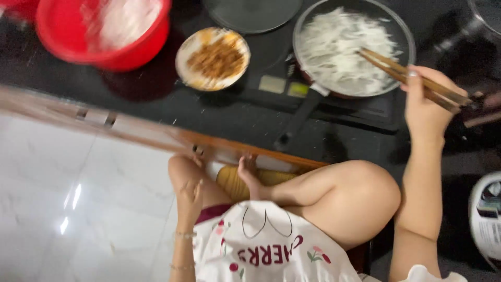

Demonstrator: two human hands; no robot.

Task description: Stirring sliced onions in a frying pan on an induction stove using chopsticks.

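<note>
My right hand [425, 104] grips a pair of wooden chopsticks [412, 78] whose tips rest in white shredded strips inside a dark frying pan [402, 39]. The pan sits on a flat black cooker [365, 112], with its black handle [297, 122] pointing toward me. My left hand [189, 197] rests on my left knee, fingers loosely curled, holding nothing. I sit with one knee raised and a bare foot against the counter's wooden edge [156, 133].
A small plate of brown fried bits [213, 58] lies left of the pan. A red basin [102, 31] with something white in it stands at far left. A round dark lid [250, 13] is at the top. White floor tiles [73, 209] fill the lower left; a white appliance [485, 219] is at the right edge.
</note>
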